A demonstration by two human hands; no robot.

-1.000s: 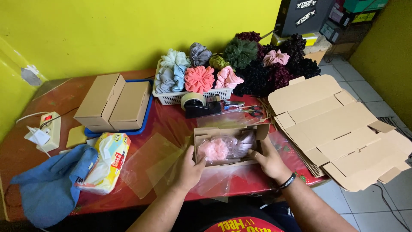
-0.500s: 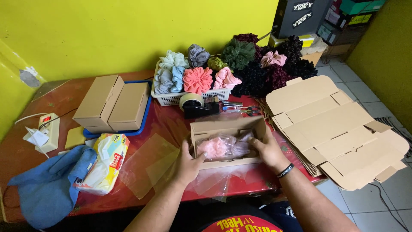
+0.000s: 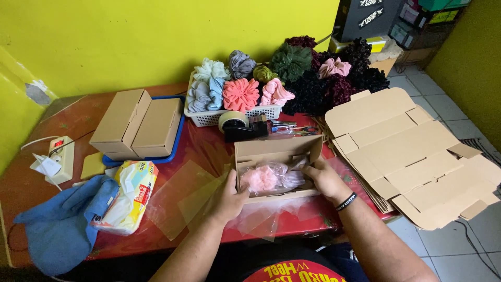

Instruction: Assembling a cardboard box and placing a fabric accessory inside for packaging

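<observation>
An open cardboard box [image 3: 276,169] sits near the table's near edge, holding bagged pink scrunchies [image 3: 269,177]. The left hand [image 3: 228,198] clasps its left end, fingers curled on the wall. The right hand [image 3: 324,180] grips the right end, fingertips tucked inside. Clear plastic sheets [image 3: 182,201] lie left; flat cardboard blanks [image 3: 412,151] crowd the right; a tape dispenser [image 3: 241,127] stands just beyond.
</observation>
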